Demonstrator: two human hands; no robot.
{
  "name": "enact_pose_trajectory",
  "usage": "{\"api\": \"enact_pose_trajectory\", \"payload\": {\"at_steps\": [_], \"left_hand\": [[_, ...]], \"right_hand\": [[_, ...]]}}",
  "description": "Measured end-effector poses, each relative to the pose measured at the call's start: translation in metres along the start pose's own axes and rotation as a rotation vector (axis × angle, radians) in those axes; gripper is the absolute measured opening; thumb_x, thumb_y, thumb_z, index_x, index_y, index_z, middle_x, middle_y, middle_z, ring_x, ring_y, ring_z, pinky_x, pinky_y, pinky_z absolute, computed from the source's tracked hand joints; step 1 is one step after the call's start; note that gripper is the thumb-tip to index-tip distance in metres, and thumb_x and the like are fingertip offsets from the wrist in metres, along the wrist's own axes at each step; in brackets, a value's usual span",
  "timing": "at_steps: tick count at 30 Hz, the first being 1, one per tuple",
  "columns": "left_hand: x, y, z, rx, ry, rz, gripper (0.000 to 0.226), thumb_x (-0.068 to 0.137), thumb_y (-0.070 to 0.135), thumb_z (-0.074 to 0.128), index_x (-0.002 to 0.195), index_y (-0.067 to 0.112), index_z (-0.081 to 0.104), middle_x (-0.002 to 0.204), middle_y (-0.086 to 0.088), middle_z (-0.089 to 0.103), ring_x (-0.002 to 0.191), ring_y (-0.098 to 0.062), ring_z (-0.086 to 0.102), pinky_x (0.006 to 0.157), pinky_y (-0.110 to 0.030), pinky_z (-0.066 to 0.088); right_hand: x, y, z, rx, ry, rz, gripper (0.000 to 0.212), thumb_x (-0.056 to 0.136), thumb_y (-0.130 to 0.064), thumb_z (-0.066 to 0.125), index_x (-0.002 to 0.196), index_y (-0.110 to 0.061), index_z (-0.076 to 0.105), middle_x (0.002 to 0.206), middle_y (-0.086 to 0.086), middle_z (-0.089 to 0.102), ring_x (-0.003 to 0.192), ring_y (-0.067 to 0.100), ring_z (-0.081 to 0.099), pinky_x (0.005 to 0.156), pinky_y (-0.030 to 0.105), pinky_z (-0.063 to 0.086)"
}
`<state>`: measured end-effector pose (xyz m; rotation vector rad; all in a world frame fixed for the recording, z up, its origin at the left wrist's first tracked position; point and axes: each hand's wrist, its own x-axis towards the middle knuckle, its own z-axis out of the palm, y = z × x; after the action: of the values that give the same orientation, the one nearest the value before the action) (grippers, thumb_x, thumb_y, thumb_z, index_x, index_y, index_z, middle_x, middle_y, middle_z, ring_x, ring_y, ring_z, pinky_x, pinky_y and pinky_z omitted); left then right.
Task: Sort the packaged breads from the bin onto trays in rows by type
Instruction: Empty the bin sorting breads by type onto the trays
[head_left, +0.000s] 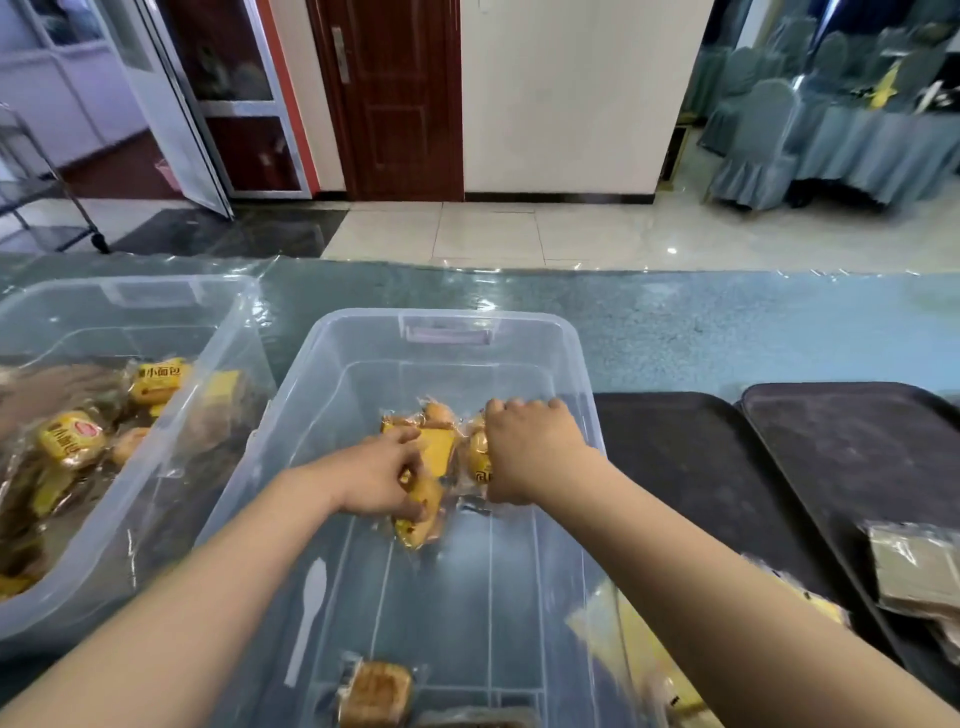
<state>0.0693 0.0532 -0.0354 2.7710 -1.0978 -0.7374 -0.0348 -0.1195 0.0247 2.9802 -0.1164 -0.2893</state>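
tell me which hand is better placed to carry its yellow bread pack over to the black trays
Right. The right hand already grips a yellow pack at the bin's right wall, next to the black trays. The left hand would have to cross over it.

The left hand (382, 475) covered much of a yellow bread packet (422, 512), and the right hand (530, 452) hid most of another packet (477, 456), so its print could not be read. The second bin (156, 312) ran off the left edge. A toasted slice pack (375, 693) was cut by the bottom edge. Brown packs (917, 571) on the far tray (857, 441) were cropped at the right edge.
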Motion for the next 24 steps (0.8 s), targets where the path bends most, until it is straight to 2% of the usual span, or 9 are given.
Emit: {"api": "enact_pose_trajectory", "payload": {"at_steps": [3, 6, 11, 14, 18, 24], "left_hand": [[-0.006, 0.010, -0.014, -0.058, 0.118, -0.018, 0.079, 0.069, 0.053, 0.077, 0.135, 0.021, 0.050, 0.160, 0.004, 0.013, 0.137, -0.020, 0.037, 0.109, -0.035, 0.037], [-0.014, 0.039, -0.035, -0.080, 0.296, -0.028, 0.066, 0.061, 0.058, 0.073, 0.116, 0.025, 0.056, 0.161, 0.002, 0.013, 0.140, -0.023, 0.033, 0.111, -0.037, 0.034], [-0.019, 0.126, -0.053, -0.055, 0.598, -0.044, 0.064, 0.074, 0.044, 0.079, 0.129, 0.023, 0.055, 0.162, 0.004, 0.012, 0.145, -0.027, 0.021, 0.116, -0.043, 0.027], [-0.018, 0.184, -0.055, -0.016, 0.725, -0.008, 0.061, 0.074, 0.043, 0.079, 0.128, 0.024, 0.056, 0.162, 0.005, 0.012, 0.146, -0.028, 0.017, 0.116, -0.049, 0.027], [-0.011, 0.253, -0.049, 0.050, 0.759, 0.004, 0.059, 0.076, 0.046, 0.076, 0.127, 0.023, 0.055, 0.162, 0.007, 0.009, 0.147, -0.029, 0.010, 0.116, -0.053, 0.027], [0.004, 0.318, -0.028, 0.060, 0.649, 0.005, 0.056, 0.081, 0.051, 0.068, 0.128, 0.027, 0.052, 0.162, 0.010, 0.001, 0.150, -0.027, 0.001, 0.114, -0.055, 0.030]], "right_hand": [[-0.025, 0.025, -0.007, 0.117, 0.173, -0.006, 0.065, 0.080, -0.054, 0.064, 0.123, -0.011, 0.041, 0.121, 0.007, 0.056, 0.115, 0.029, 0.055, 0.103, 0.043, 0.034], [-0.047, 0.054, -0.015, 0.229, 0.281, 0.011, 0.072, 0.075, -0.059, 0.063, 0.124, -0.013, 0.039, 0.120, 0.006, 0.055, 0.116, 0.029, 0.053, 0.111, 0.047, 0.028], [-0.085, 0.121, -0.022, 0.394, 0.400, 0.044, 0.063, 0.075, -0.053, 0.062, 0.120, -0.014, 0.041, 0.113, 0.004, 0.056, 0.112, 0.029, 0.053, 0.105, 0.043, 0.033], [-0.108, 0.171, -0.013, 0.420, 0.425, 0.066, 0.064, 0.076, -0.051, 0.059, 0.124, -0.015, 0.041, 0.114, 0.003, 0.056, 0.112, 0.029, 0.053, 0.102, 0.040, 0.032], [-0.135, 0.234, 0.007, 0.406, 0.417, 0.074, 0.065, 0.075, -0.047, 0.062, 0.127, -0.016, 0.040, 0.117, 0.002, 0.056, 0.113, 0.027, 0.052, 0.102, 0.038, 0.031], [-0.156, 0.296, 0.043, 0.385, 0.419, 0.110, 0.071, 0.073, -0.049, 0.061, 0.131, -0.016, 0.038, 0.116, 0.000, 0.056, 0.112, 0.027, 0.053, 0.107, 0.042, 0.032]]}}
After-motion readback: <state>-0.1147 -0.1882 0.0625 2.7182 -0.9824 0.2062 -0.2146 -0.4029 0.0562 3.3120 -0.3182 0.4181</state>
